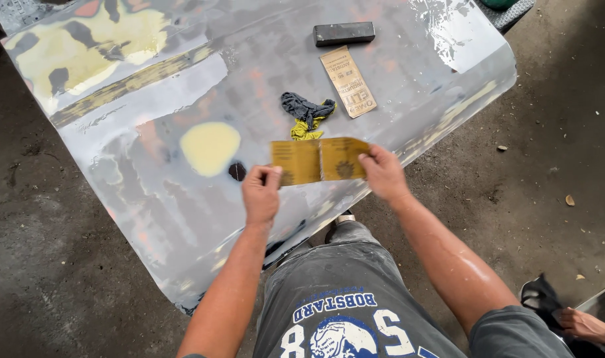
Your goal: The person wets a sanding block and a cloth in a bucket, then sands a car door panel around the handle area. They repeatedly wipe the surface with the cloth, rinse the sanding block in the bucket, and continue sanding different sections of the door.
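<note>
I hold a yellow-brown strip of sandpaper (319, 160) stretched flat between both hands, just above a large sanded metal car panel (150, 192). My left hand (261, 192) pinches the strip's left end. My right hand (383, 174) pinches its right end. A crease runs down the strip's middle. The panel is grey and shiny, with yellow filler patches (210, 147) and a small dark spot (237, 171) near my left hand.
On the panel beyond my hands lie a crumpled grey and yellow rag (307, 115), a second sandpaper sheet lying back side up (347, 81) and a dark rectangular sanding block (344, 33). Rough concrete floor surrounds the panel. Another person's sandalled foot (577, 321) is at the lower right.
</note>
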